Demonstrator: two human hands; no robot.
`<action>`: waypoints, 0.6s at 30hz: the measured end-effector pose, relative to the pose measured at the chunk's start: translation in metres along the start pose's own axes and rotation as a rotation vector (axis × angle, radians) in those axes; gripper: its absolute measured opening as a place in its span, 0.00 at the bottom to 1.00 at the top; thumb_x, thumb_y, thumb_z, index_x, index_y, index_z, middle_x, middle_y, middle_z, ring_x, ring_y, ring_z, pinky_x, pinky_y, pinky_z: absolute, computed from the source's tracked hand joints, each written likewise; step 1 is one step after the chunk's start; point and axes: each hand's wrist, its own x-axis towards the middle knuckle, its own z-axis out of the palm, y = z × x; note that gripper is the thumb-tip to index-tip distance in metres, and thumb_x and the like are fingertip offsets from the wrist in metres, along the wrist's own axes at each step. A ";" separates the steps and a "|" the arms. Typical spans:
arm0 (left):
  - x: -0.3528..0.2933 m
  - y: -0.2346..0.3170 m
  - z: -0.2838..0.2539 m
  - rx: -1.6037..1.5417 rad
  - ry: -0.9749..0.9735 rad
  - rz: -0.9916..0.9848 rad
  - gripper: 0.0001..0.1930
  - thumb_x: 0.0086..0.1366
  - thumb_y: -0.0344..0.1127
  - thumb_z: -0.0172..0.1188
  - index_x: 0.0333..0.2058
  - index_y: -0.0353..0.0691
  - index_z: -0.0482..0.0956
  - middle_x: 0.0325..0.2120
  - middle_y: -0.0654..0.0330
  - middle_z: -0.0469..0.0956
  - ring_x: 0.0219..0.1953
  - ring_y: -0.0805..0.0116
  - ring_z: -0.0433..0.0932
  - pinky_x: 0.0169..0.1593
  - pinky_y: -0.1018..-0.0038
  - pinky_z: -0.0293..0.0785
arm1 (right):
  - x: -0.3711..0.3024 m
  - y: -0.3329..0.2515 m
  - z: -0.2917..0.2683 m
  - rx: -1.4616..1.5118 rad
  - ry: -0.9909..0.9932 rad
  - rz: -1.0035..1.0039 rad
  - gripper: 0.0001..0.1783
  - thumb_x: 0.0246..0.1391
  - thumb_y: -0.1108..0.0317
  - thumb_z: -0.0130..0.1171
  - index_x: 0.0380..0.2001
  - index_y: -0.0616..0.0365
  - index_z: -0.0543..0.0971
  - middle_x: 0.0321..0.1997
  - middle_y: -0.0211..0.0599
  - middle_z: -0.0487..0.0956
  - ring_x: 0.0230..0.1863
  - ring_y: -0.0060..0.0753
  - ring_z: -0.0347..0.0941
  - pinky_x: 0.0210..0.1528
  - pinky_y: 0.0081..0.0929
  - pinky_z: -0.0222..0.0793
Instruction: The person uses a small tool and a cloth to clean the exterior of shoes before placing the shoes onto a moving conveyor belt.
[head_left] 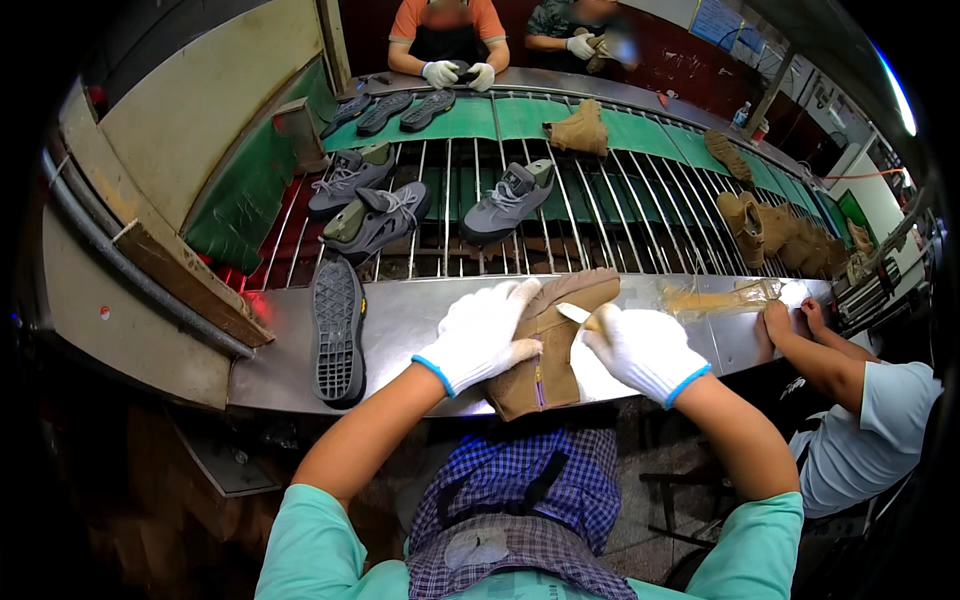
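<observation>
Holding a brown boot (556, 352) on the metal surface (270, 345): left fingers (523, 349) grip its side, right fingers (599, 338) clasp a pale tool (573, 313).

Grey soles (384, 113) on green matting (472, 120)

1. The surface (415, 310) is shiny metal; a rack of pale bars (447, 210) runs along its far edge.
2. Off its left end stand a beige panel (210, 90) and a grey pipe (180, 305).
3. Well beyond the far edge rises a dark red wall (665, 60).
4. Past the far right corner glows a white light tube (897, 92).
5. Below the near edge, grey floor (640, 540) shows dimly.
</observation>
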 end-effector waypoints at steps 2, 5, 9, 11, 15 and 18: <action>0.005 -0.004 -0.004 0.010 -0.095 -0.053 0.45 0.62 0.55 0.73 0.72 0.41 0.68 0.63 0.46 0.78 0.62 0.42 0.79 0.64 0.52 0.76 | 0.019 -0.030 -0.014 0.038 -0.146 0.029 0.24 0.73 0.46 0.55 0.44 0.60 0.79 0.29 0.51 0.86 0.31 0.57 0.86 0.35 0.50 0.82; 0.005 -0.004 -0.004 -0.021 -0.129 -0.046 0.42 0.64 0.52 0.71 0.72 0.40 0.68 0.60 0.45 0.81 0.60 0.44 0.81 0.63 0.53 0.77 | 0.029 -0.030 0.007 0.380 -0.209 0.165 0.31 0.72 0.41 0.56 0.48 0.64 0.82 0.40 0.59 0.88 0.46 0.62 0.86 0.52 0.53 0.81; 0.000 -0.007 0.006 -0.026 -0.065 0.017 0.39 0.65 0.51 0.71 0.71 0.41 0.72 0.61 0.47 0.81 0.61 0.45 0.80 0.63 0.54 0.77 | 0.028 0.004 0.014 0.277 -0.127 0.264 0.33 0.71 0.39 0.56 0.52 0.63 0.82 0.40 0.61 0.87 0.47 0.62 0.86 0.51 0.54 0.81; -0.001 -0.014 0.011 -0.011 0.006 0.083 0.38 0.65 0.50 0.72 0.69 0.40 0.74 0.61 0.48 0.81 0.61 0.46 0.80 0.63 0.55 0.77 | 0.026 0.002 0.010 0.210 -0.098 0.230 0.30 0.71 0.41 0.56 0.50 0.61 0.81 0.35 0.57 0.87 0.41 0.61 0.87 0.46 0.53 0.82; 0.000 -0.017 0.016 -0.012 0.057 0.134 0.33 0.66 0.48 0.71 0.66 0.41 0.78 0.63 0.52 0.81 0.63 0.49 0.80 0.65 0.57 0.78 | 0.016 -0.003 0.024 0.142 0.035 0.125 0.22 0.72 0.46 0.58 0.44 0.57 0.77 0.28 0.53 0.85 0.33 0.59 0.86 0.37 0.52 0.81; 0.000 -0.019 0.017 -0.014 0.084 0.156 0.32 0.66 0.48 0.71 0.66 0.42 0.79 0.62 0.52 0.81 0.62 0.49 0.81 0.64 0.58 0.78 | 0.005 -0.009 0.023 0.182 0.052 0.093 0.21 0.72 0.48 0.58 0.44 0.58 0.77 0.28 0.53 0.85 0.31 0.59 0.85 0.36 0.51 0.82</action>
